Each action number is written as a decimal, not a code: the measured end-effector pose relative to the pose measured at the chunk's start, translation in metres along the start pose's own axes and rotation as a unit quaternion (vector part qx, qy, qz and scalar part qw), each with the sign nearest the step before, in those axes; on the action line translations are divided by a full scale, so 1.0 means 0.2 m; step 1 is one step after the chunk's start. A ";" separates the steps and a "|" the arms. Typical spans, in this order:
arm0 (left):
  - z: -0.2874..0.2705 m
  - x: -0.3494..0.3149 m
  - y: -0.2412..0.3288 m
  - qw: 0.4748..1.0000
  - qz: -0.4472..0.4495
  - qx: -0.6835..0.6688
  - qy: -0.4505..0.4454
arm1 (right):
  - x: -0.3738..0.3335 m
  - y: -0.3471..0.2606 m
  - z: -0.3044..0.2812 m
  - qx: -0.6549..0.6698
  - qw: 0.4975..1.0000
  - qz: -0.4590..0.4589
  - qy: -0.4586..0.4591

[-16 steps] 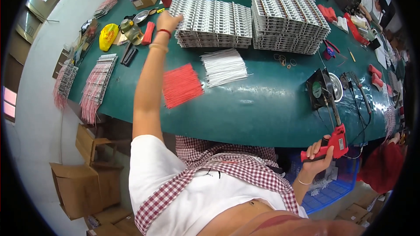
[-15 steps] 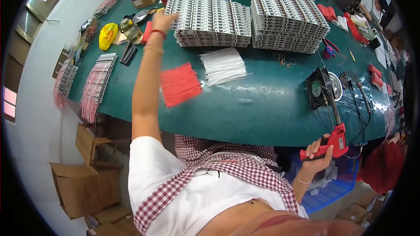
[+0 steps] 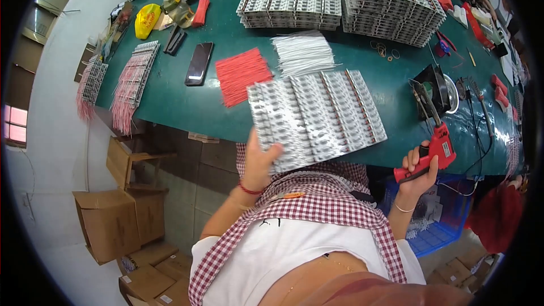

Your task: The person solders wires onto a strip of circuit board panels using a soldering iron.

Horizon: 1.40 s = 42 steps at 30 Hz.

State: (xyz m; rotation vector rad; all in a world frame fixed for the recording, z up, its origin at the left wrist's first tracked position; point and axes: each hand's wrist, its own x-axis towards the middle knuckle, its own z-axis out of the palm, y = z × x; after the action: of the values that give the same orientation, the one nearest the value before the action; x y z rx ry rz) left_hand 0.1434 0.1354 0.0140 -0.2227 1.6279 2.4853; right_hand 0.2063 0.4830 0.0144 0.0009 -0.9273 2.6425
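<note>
My left hand (image 3: 259, 161) grips the lower left edge of a silvery-grey panel (image 3: 318, 118) with rows of small metal parts, its thumb on top. The panel is tilted over the table's near edge. My right hand (image 3: 420, 171) is wrapped round the handle of a red soldering gun (image 3: 441, 148), whose tip points away from me beside a small black fan (image 3: 435, 93). Beyond the panel lie a bundle of red wires (image 3: 243, 76) and a bundle of white wires (image 3: 303, 52). Two stacks of similar panels, a lower one (image 3: 290, 1) and a taller one (image 3: 391, 5), stand further back.
Panels with pink wires (image 3: 135, 82) lie on the green table (image 3: 164, 99) at the left. A phone (image 3: 199, 64), a yellow bag (image 3: 148, 21) and a jar (image 3: 180, 12) are nearby. A soldering iron (image 3: 485, 110) lies right. Below are cardboard boxes (image 3: 107, 224) and a blue basket (image 3: 433, 238).
My left hand has come back from the lower stack with a panel, now near the table's front edge. The phone, hidden behind my arm before, shows. My right hand still holds the soldering gun.
</note>
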 end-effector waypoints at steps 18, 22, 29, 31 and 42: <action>0.33 0.87 -0.10 0.698 0.408 0.583 -0.080 | 0.08 0.26 -0.11 0.040 0.990 0.092 0.095; 0.32 1.27 -0.11 0.652 0.406 0.633 -0.097 | 0.06 0.26 -0.10 0.040 0.991 0.081 0.094; 0.35 1.32 -0.22 0.501 0.488 0.714 -0.026 | 0.01 0.23 -0.10 0.026 0.992 0.067 0.105; 0.35 1.34 -0.22 0.506 0.492 0.708 -0.018 | 0.03 0.22 -0.10 0.010 0.993 0.072 0.096; 0.36 1.36 -0.22 0.520 0.513 0.682 0.012 | 0.06 0.22 -0.04 0.025 0.994 0.061 0.086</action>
State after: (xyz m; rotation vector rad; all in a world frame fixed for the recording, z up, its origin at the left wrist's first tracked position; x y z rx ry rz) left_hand -0.1151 0.2334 -0.0545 1.1670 3.6310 0.4143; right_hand 0.1828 0.4590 -0.0178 -0.2753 -0.8275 2.7239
